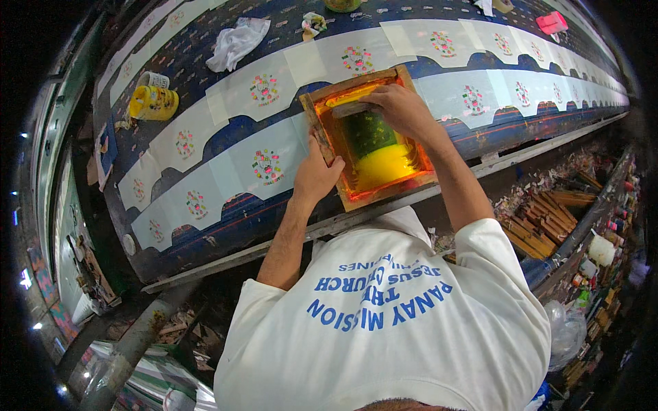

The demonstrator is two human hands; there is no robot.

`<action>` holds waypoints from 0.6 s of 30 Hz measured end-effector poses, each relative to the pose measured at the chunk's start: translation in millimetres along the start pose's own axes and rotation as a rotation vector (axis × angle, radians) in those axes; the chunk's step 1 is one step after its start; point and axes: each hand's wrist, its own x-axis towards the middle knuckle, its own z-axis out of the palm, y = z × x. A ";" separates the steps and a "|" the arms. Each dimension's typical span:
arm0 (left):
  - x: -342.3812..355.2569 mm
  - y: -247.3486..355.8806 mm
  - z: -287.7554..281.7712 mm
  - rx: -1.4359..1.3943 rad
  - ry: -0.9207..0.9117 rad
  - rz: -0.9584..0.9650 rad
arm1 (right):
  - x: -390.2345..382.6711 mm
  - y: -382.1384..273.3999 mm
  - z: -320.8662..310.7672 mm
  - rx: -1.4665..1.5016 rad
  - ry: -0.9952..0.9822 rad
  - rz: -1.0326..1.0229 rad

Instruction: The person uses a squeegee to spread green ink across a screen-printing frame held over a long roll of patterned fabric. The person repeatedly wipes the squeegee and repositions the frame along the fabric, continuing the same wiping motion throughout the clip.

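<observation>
Apparently, from my remote seat, the run is partway: motifs mark the pale panels (266, 166) at left and upper right, while printing under the wooden-framed screen (352, 87) at upper centre seems unfinished, my left hand (317, 171) pinching its edge, my right hand (401, 109), arm extended upward, clasping a squeegee (349, 108).

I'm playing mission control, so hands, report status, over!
Left hand holding wooden frame. Right hand gripping squeegee. Yellow ink inside frame. Crumpled white cloth apart, not in the way.
</observation>
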 end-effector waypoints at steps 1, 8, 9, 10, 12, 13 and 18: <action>0.9 0.5 1.8 0.005 0.003 -0.002 | -8.4 -4.1 -1.8 0.013 -0.005 -0.002; 6.2 4.2 5.7 0.101 -0.002 -0.060 | -111.6 -32.0 3.3 0.043 0.026 -0.053; 6.5 9.0 1.9 0.074 0.000 -0.076 | -120.9 -36.6 5.9 0.026 0.048 -0.038; 2.5 15.2 -2.6 0.049 -0.003 -0.088 | -127.7 -38.4 5.5 0.008 0.070 -0.016; -1.2 19.3 -1.8 0.022 0.022 -0.080 | -126.8 -37.6 1.4 0.023 0.039 -0.020; -2.2 18.6 0.1 0.025 0.045 -0.054 | -128.6 -33.8 -2.6 0.024 0.025 -0.008; 14.2 72.8 36.4 0.039 0.125 0.047 | -148.6 17.5 -42.0 0.068 0.052 0.032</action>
